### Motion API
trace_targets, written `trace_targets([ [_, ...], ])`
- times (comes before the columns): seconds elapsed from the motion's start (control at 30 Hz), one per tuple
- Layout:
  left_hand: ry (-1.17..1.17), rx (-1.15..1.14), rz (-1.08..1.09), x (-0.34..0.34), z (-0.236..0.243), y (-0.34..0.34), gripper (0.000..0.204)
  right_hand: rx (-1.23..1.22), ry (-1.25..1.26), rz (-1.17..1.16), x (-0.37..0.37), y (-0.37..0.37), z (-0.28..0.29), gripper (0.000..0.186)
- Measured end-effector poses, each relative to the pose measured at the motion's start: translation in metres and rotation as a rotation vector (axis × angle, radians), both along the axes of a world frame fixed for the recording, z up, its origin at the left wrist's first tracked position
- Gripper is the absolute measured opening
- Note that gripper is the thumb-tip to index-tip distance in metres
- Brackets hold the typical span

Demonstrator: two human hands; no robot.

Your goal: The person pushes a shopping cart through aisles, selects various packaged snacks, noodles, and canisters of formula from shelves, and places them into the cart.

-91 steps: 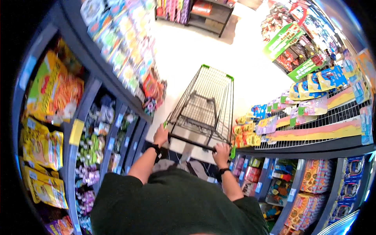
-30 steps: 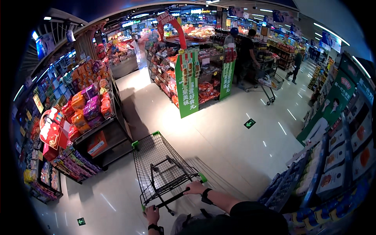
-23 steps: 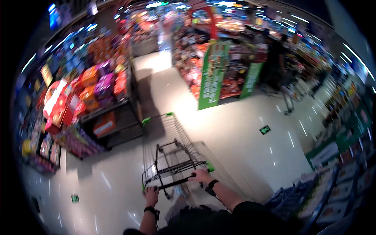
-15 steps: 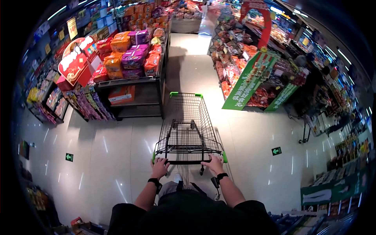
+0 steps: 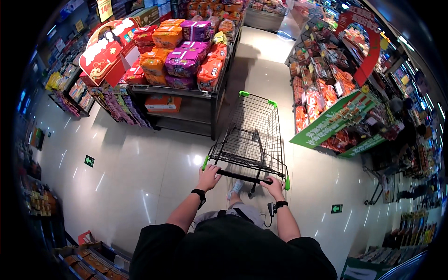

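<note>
A black wire shopping cart (image 5: 254,135) with green corner caps stands ahead of me, its basket holding no goods. My left hand (image 5: 208,176) grips the left part of its black handle, and my right hand (image 5: 273,186) is closed on the right part. I wear a black band on each wrist. Below the handle, one of my shoes (image 5: 234,188) shows on the tiled floor. Just left of the cart's front is a dark display stand (image 5: 184,122) stacked with orange, purple and red packages (image 5: 185,60).
A green-panelled snack display (image 5: 326,105) with a red arch is at right, an aisle (image 5: 259,70) running between it and the left stand. Another cart (image 5: 378,184) and dim figures of people (image 5: 399,109) are beyond it. A red display board (image 5: 105,51) and lower shelving (image 5: 88,256) are at left.
I have moved from between shelves into an open junction and swung round toward the gap between two stands. The cart has come closer to the left stand, both hands still on it.
</note>
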State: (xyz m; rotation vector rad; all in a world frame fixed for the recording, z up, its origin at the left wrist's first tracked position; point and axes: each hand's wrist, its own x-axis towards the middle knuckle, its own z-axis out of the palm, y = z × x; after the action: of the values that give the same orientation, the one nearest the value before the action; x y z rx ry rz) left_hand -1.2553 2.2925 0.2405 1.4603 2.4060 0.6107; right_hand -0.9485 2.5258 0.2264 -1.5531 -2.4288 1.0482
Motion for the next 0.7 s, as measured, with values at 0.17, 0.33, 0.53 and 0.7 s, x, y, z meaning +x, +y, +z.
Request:
trace_targets([
  [0.17,0.059,-0.046,0.017,-0.039,0.005,0.073,0.042,0.150,0.052,0.052,-0.045,0.072,0.011,0.057],
  [0.33,-0.023,-0.150,0.082,-0.077,0.005,0.163,0.043,0.113,0.107,0.091,-0.081,0.156,0.003,0.057],
  [0.53,-0.029,-0.232,0.110,-0.122,0.003,0.259,0.047,0.157,0.037,0.156,-0.132,0.256,-0.004,0.054],
  [0.7,-0.083,-0.287,0.076,-0.161,0.016,0.330,0.055,0.138,0.012,0.133,-0.172,0.326,0.006,0.058],
])
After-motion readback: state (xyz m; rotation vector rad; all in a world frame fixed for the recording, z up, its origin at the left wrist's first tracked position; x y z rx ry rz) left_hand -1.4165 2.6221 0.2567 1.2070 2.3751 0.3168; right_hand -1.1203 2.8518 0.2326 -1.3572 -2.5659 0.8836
